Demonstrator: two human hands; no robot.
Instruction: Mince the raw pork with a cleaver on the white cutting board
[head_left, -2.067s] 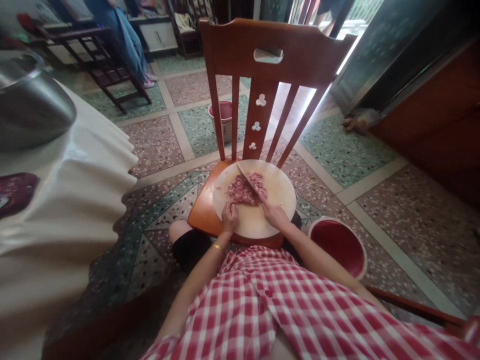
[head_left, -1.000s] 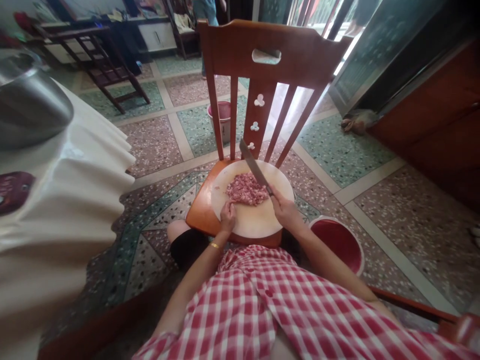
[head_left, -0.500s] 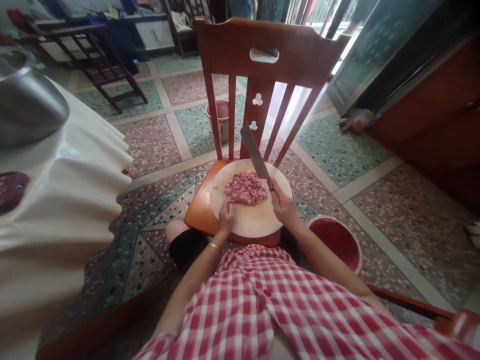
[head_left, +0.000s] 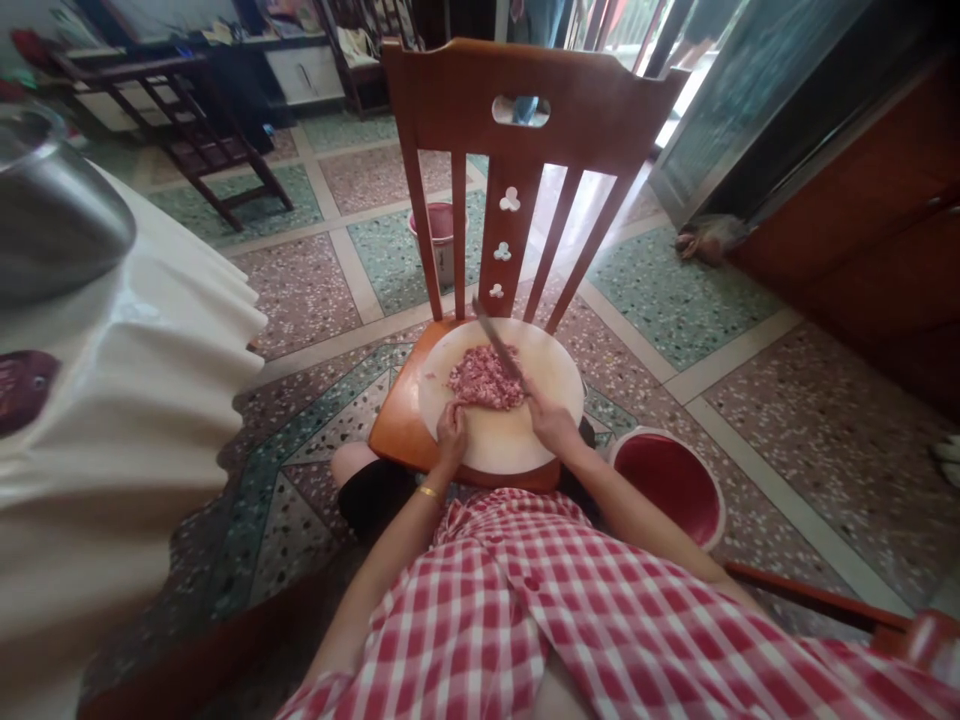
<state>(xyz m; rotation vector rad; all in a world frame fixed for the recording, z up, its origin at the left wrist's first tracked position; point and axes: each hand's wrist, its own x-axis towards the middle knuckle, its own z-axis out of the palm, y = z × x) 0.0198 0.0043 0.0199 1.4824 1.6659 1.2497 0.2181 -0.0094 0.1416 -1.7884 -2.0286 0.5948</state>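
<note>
Knife (head_left: 498, 345) slants from right hand (head_left: 555, 425), seemingly clenched.

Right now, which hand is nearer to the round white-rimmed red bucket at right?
The right hand. It is left of the bucket; the left hand is farther left, at the pink minced meat.

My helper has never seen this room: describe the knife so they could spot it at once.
Find the central red-brown chair, with a round pale board on its seat. On the board sits a heap of chopped pinkish meat, and the knife slants across it in this view, gripped by the right hand. It is the long, dark blade, unlike the pale board and crumbly meat.
</note>
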